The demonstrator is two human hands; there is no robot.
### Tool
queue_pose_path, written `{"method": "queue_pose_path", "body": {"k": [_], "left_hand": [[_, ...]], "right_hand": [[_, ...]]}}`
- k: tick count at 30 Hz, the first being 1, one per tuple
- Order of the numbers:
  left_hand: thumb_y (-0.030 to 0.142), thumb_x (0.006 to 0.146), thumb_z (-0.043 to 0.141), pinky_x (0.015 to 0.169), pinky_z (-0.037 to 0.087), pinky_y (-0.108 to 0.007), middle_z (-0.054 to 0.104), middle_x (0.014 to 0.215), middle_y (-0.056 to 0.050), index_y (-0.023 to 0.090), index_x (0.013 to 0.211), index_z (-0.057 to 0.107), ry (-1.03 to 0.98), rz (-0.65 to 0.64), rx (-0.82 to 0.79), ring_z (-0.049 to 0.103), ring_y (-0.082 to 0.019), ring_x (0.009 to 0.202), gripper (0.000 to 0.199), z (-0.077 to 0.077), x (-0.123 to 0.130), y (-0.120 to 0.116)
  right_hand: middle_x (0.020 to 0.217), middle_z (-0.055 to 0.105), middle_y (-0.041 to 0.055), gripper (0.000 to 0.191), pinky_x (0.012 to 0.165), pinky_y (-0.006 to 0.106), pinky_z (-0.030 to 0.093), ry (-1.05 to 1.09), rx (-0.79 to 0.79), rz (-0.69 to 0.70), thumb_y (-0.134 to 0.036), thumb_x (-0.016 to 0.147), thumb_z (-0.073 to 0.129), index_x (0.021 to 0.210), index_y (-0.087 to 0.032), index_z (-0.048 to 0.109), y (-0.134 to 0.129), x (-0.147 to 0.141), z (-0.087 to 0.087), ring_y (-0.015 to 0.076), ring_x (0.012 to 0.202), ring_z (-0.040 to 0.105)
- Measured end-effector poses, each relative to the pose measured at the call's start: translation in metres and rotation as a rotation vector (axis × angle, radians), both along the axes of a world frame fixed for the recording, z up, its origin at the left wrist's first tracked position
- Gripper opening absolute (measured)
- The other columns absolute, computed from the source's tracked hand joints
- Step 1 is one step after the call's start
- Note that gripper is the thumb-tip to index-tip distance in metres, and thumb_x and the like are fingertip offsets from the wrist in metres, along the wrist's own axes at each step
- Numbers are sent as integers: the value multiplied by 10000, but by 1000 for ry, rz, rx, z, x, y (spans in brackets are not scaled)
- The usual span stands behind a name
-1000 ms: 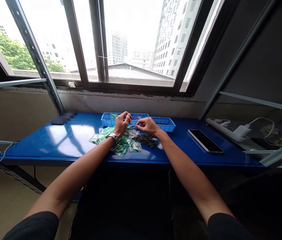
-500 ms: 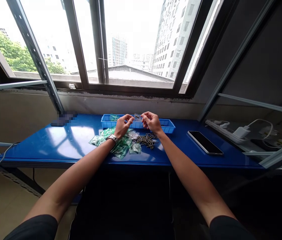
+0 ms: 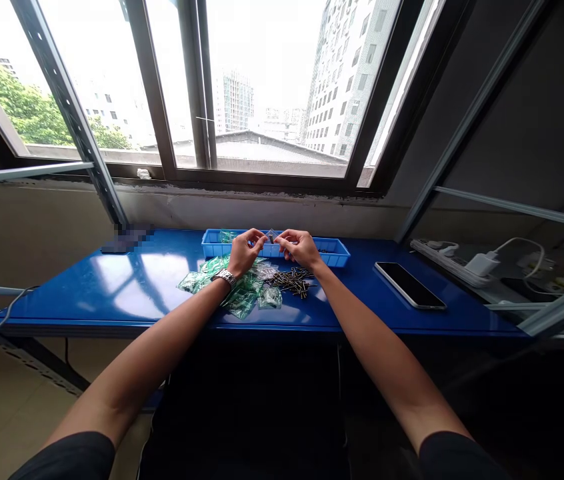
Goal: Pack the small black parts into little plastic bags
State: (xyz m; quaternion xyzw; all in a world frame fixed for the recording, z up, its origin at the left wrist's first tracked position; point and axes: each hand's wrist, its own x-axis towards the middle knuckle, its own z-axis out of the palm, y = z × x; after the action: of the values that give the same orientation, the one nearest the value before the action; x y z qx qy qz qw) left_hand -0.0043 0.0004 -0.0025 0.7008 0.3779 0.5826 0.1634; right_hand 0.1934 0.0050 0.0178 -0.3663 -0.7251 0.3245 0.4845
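Observation:
My left hand (image 3: 246, 251) and my right hand (image 3: 300, 248) pinch a small clear plastic bag (image 3: 271, 235) between them, above the blue bin (image 3: 332, 257). A small dark piece shows inside the bag. Below my left hand, green and clear plastic packets (image 3: 242, 301) lie in a heap on the blue table. Dark and brass-coloured pins (image 3: 295, 283) are piled just right of the packets, below my right hand. The bin has compartments, with green packets in its left end and small dark pieces toward its right.
A phone (image 3: 411, 285) lies on the right of the blue table (image 3: 362, 313). A power strip with a white charger (image 3: 482, 264) stands beyond it. Metal shelf posts rise at both sides, and a window is behind.
My right hand has moved slightly left and lower, closer to my left hand. The small bag has turned, and the piece inside now stands more upright.

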Motion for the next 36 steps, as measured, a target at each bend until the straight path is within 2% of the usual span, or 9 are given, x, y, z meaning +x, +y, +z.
{"method": "queue_pose_path", "body": {"k": [8, 12, 16, 18, 20, 23, 25, 29, 36], "left_hand": [[402, 936, 676, 522, 427, -231, 676, 663, -27, 179, 860, 727, -20, -9, 3, 620, -147, 601, 241, 0, 0, 0], [425, 944, 674, 468, 394, -227, 639, 590, -11, 174, 876, 711, -75, -80, -39, 564, -128, 499, 263, 0, 0, -2], [429, 939, 688, 464, 438, -223, 677, 600, -26, 170, 896, 698, -128, -130, -81, 597, -133, 494, 263, 0, 1, -3], [426, 940, 694, 475, 471, -227, 729, 674, -50, 167, 909, 697, -133, -137, -82, 615, -132, 505, 261, 1, 1, -4], [412, 942, 697, 512, 516, -238, 777, 807, -76, 168, 932, 701, -122, -129, -59, 660, -139, 558, 245, 1, 1, -4], [358, 940, 700, 565, 553, -244, 792, 990, -93, 180, 991, 715, -88, -83, -21, 745, -178, 735, 186, 1, 0, -4], [311, 935, 696, 583, 560, -243, 785, 1061, -97, 189, 1025, 718, -75, -64, -12, 766, -204, 848, 154, 1, -1, -3], [250, 921, 693, 618, 570, -248, 779, 1102, -98, 193, 1044, 719, -73, -51, -10, 764, -223, 946, 138, 1, -1, -2], [250, 921, 694, 632, 570, -257, 778, 1113, -103, 192, 1052, 721, -78, -57, -6, 757, -229, 978, 146, 2, -1, -4]], "right_hand": [[624, 660, 28, 376, 413, 222, 435, 1, 1, -13, -522, 804, 764, 861, -151, 775, -1, 1, 2, 116, 452, 552], [622, 677, 36, 376, 421, 233, 447, -6, 9, -8, -513, 797, 776, 878, -148, 810, -2, 1, 2, 119, 452, 548], [621, 696, 45, 410, 405, 239, 444, 12, 9, 14, -532, 811, 774, 927, -142, 828, -1, 1, 1, 122, 426, 559], [686, 739, 73, 451, 385, 240, 444, 30, -2, 22, -547, 818, 770, 984, -131, 826, -1, 2, 1, 141, 436, 606], [840, 788, 115, 472, 375, 237, 458, 51, -1, 29, -544, 821, 773, 1043, -130, 817, -1, 2, 1, 176, 505, 686], [1110, 786, 147, 477, 390, 231, 505, 77, 32, 34, -526, 822, 783, 1115, -150, 803, -1, 1, 1, 229, 681, 774], [1214, 759, 146, 481, 403, 235, 532, 92, 56, 34, -517, 825, 781, 1151, -164, 795, 0, 1, 0, 250, 764, 790], [1280, 734, 140, 473, 419, 244, 561, 107, 81, 36, -483, 836, 772, 1194, -175, 782, 3, 0, -3, 269, 838, 797], [1291, 728, 141, 494, 434, 247, 572, 86, 78, 21, -495, 839, 763, 1215, -175, 774, 2, 0, -2, 272, 876, 794]]}}
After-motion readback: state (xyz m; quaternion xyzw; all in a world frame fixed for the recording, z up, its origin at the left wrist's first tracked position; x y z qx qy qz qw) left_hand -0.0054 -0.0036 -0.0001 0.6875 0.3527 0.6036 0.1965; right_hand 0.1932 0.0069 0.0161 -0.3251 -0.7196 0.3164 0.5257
